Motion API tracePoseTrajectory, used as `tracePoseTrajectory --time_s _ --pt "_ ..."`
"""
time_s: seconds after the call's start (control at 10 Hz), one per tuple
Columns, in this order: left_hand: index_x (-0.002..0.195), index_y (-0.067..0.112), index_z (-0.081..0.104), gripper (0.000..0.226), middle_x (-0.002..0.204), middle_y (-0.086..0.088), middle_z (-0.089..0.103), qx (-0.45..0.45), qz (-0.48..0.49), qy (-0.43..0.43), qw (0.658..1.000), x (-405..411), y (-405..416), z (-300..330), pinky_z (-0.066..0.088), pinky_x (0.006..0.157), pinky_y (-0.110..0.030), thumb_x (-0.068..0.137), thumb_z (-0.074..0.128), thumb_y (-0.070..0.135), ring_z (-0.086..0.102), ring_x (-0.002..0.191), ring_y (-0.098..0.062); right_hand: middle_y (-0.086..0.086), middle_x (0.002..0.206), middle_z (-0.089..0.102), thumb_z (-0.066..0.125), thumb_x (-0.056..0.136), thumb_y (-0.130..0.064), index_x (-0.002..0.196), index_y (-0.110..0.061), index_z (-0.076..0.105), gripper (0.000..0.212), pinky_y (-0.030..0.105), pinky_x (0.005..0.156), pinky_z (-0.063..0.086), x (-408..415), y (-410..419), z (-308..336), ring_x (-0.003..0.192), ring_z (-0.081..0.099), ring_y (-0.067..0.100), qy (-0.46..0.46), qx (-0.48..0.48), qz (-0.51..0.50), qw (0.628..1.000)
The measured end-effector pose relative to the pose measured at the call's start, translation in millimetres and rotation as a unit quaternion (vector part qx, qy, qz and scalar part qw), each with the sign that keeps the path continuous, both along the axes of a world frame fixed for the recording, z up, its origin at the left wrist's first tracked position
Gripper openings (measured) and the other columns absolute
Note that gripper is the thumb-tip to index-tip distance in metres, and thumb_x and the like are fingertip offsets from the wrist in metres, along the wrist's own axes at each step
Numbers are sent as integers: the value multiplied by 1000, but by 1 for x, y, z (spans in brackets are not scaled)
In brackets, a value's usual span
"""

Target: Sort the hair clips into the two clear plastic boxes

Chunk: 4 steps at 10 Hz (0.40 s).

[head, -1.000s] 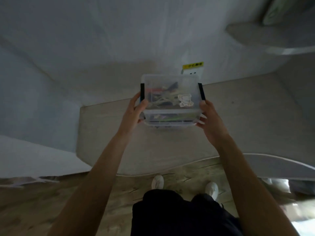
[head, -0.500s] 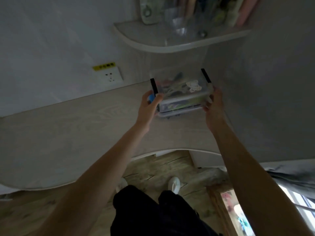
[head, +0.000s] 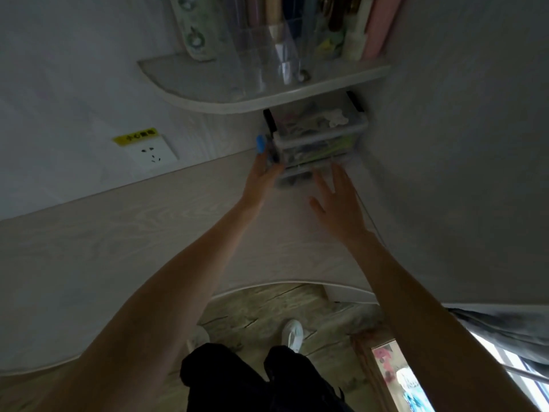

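Both stacked clear plastic boxes (head: pixel 319 141) now sit under the corner shelf (head: pixel 267 96), right hand (head: pixel 338 203) released and spread just before them, left hand (head: pixel 263 173) nearer, its grip unclear

shelf (head: pixel 267 99) low over stacked boxes (head: pixel 319 135), wall apparently tight right

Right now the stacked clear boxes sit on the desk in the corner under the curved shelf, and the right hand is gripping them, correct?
Not quite. In the head view the right hand is open with fingers spread, just clear of the stacked clear boxes. They do sit on the desk in the corner under the curved shelf.
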<state>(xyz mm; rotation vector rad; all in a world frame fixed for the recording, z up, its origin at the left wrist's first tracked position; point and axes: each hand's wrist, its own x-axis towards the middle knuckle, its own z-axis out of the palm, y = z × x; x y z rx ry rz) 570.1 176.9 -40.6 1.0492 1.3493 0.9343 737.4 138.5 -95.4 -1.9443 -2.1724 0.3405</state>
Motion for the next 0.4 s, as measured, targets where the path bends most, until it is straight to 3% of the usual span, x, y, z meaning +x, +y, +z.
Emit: tracePoseTrajectory --time_s 0.1,0.2,0.3,0.4 --pt "147 10 13 71 149 -11 32 1 -32 37 999 -4 9 -7 46 79 -14 88 49 -7 37 131 -21 22 155 2 39 97 -38 148 -23 8 63 44 117 3 -1 16 5 145 1 33 -10 -15 -7 1000" --pt "148 12 8 77 153 -7 23 -10 -51 71 996 -4 13 -11 47 71 -8 85 50 -7 35 129 -15 19 156 -5 36 97 -41 148 -28 1 64 46 118 1 -2 17 3 145 -5 30 -20 -38 -29 999" --pt "148 16 13 76 152 -4 25 -18 -71 128 989 -13 20 -9 45 81 -7 86 55 2 37 123 -11 18 156 -5 37 97 -41 148 -29 1 64 47 118 3 -9 16 7 145 -5 30 -5 -51 -38 998" --pt "147 22 19 66 151 -3 31 -14 -77 194 978 -26 28 -12 33 106 -27 91 55 21 32 135 -18 17 156 8 39 96 -39 148 -27 12 59 49 117 7 -7 20 12 144 6 33 -14 -21 -49 998"
